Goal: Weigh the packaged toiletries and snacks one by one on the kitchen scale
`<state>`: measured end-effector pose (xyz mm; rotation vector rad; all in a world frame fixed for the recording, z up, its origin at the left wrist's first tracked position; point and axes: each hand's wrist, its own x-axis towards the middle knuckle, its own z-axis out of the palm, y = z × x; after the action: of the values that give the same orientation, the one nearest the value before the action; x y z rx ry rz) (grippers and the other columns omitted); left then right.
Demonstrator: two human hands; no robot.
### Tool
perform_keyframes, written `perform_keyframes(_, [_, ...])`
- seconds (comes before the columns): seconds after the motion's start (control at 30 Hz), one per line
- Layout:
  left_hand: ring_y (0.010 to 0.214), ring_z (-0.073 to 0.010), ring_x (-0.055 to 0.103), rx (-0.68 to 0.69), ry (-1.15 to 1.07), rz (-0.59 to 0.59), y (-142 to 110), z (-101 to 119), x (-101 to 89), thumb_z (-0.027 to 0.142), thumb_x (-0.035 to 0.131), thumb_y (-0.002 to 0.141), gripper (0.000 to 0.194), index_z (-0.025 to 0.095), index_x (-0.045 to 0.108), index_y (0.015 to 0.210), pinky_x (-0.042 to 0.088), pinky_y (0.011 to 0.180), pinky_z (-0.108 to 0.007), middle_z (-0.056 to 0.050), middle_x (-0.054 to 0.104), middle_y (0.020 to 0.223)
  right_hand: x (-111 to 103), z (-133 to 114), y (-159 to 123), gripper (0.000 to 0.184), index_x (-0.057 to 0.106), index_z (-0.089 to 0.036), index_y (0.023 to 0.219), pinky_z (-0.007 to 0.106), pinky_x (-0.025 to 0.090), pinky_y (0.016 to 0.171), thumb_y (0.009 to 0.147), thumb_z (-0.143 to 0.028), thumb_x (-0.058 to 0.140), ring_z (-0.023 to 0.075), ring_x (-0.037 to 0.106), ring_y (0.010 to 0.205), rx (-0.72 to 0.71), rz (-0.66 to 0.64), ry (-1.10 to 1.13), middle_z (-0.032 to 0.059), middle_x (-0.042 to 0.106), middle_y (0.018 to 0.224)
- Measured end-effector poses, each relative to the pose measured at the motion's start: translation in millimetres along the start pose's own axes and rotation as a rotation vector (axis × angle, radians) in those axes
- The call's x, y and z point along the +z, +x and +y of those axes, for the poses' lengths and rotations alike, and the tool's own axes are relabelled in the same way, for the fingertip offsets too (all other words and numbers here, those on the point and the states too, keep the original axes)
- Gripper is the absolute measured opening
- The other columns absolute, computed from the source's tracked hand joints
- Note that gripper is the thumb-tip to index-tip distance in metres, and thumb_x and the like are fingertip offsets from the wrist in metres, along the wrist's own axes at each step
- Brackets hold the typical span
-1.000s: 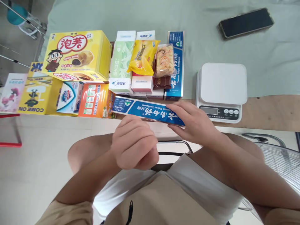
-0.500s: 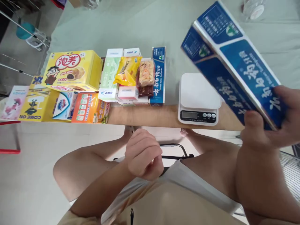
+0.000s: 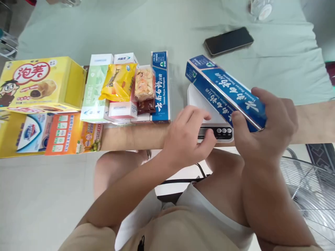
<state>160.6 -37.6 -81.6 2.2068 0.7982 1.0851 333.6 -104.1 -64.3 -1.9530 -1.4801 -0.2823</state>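
My right hand (image 3: 264,129) grips the near end of a blue toothpaste box (image 3: 227,92), which slants over the white kitchen scale (image 3: 195,99) and hides much of its plate. Whether the box touches the plate I cannot tell. At the scale's left front corner is my left hand (image 3: 190,132), its thumb and fingers apart and nothing between them; it covers part of the display. Left of the scale lies a second blue toothpaste box (image 3: 161,87), beside a packaged biscuit (image 3: 144,83) and a yellow snack packet (image 3: 119,82) resting on other boxes.
A big yellow puff box (image 3: 39,83) stands at the left, with a soap box (image 3: 34,132) and an orange package (image 3: 62,134) in front. Behind the scale lies a black phone (image 3: 229,41). A clear container (image 3: 261,9) sits far back; a fan (image 3: 311,195) stands lower right.
My right hand has brought the toothpaste box down and left over the scale. My left hand has risen from my lap to the scale and opened. The view has swung right, showing the phone.
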Motion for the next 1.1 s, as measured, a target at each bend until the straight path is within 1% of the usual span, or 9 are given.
perform_keyframes(0.17, [0.110,-0.0227,0.066,-0.084,-0.025,-0.076,9.8,-2.2,12.3,0.025,0.052,0.096,0.021,0.017,0.057,0.115,0.057,0.094,-0.038,-0.012,0.067,0.116,-3.5,8.6,-7.6,0.055,0.064,-0.027,0.141,0.057,0.062,0.082,0.088,-0.039,0.074,0.0371,0.073,0.101,0.104,-0.205,-0.079,0.0146,0.074,0.116])
perform_keyframes(0.23, [0.116,-0.0245,0.064,-0.072,-0.013,-0.091,10.3,-3.0,17.7,0.028,0.054,0.097,0.026,0.016,0.057,0.120,0.057,0.100,-0.041,-0.014,0.064,0.122,-5.7,13.2,-8.4,0.058,0.061,-0.026,0.144,0.059,0.062,0.085,0.090,-0.045,0.071,0.0389,0.071,0.108,0.123,-0.255,-0.019,0.0153,0.072,0.120])
perform_keyframes(0.33, [0.126,-0.0279,0.061,-0.047,0.023,-0.059,9.7,-8.2,21.3,0.031,0.055,0.097,0.035,0.016,0.052,0.129,0.054,0.109,-0.046,-0.017,0.058,0.131,-9.7,15.3,-5.4,0.050,0.061,-0.027,0.144,0.065,0.059,0.099,0.099,-0.049,0.058,0.0400,0.069,0.118,0.136,-0.180,0.093,0.0157,0.069,0.125])
perform_keyframes(0.43, [0.132,-0.0303,0.058,-0.032,0.075,-0.048,8.3,-16.7,21.5,0.033,0.056,0.096,0.042,0.017,0.048,0.134,0.051,0.113,-0.051,-0.019,0.055,0.137,-11.5,13.3,-0.6,0.043,0.062,-0.033,0.143,0.064,0.057,0.106,0.101,-0.044,0.054,0.0386,0.067,0.124,0.158,-0.113,0.147,0.0127,0.068,0.131])
perform_keyframes(0.57, [0.131,-0.0293,0.058,-0.023,0.123,-0.027,8.1,-25.0,23.6,0.036,0.054,0.096,0.045,0.015,0.047,0.136,0.053,0.112,-0.051,-0.020,0.054,0.137,-10.1,10.3,3.1,0.045,0.063,-0.031,0.140,0.064,0.059,0.103,0.095,-0.036,0.063,0.0400,0.068,0.126,0.088,-0.114,0.189,0.0140,0.069,0.131])
perform_keyframes(0.67, [0.131,-0.0292,0.058,-0.035,0.152,-0.025,9.8,-26.9,26.3,0.034,0.054,0.095,0.045,0.016,0.047,0.136,0.053,0.111,-0.052,-0.020,0.054,0.137,-10.3,6.9,3.0,0.048,0.062,-0.028,0.141,0.064,0.060,0.102,0.093,-0.030,0.067,0.0407,0.069,0.126,0.067,-0.153,0.136,0.0158,0.069,0.133])
perform_keyframes(0.8, [0.129,-0.0300,0.059,-0.032,0.143,-0.024,11.1,-27.2,28.3,0.032,0.056,0.095,0.043,0.017,0.049,0.134,0.054,0.111,-0.052,-0.019,0.055,0.136,-14.3,-2.3,-0.8,0.049,0.062,-0.030,0.138,0.067,0.058,0.106,0.091,-0.032,0.072,0.0416,0.068,0.127,0.071,-0.147,0.075,0.0153,0.069,0.137])
perform_keyframes(0.9, [0.128,-0.0291,0.060,0.013,0.113,-0.021,10.6,-27.8,29.0,0.026,0.058,0.093,0.037,0.017,0.054,0.129,0.053,0.113,-0.050,-0.018,0.056,0.131,-19.3,-9.9,-2.5,0.049,0.060,-0.032,0.139,0.066,0.058,0.107,0.091,-0.034,0.072,0.0403,0.070,0.127,0.081,-0.192,0.028,0.0139,0.069,0.139])
perform_keyframes(1.1, [0.127,-0.0292,0.061,0.068,0.099,-0.007,9.6,-31.2,28.1,0.022,0.056,0.094,0.031,0.016,0.057,0.124,0.053,0.114,-0.049,-0.018,0.060,0.126,-23.4,-12.9,17.3,0.045,0.064,-0.022,0.135,0.062,0.062,0.098,0.093,-0.035,0.068,0.0401,0.070,0.125,0.028,-0.185,-0.004,0.0193,0.070,0.137])
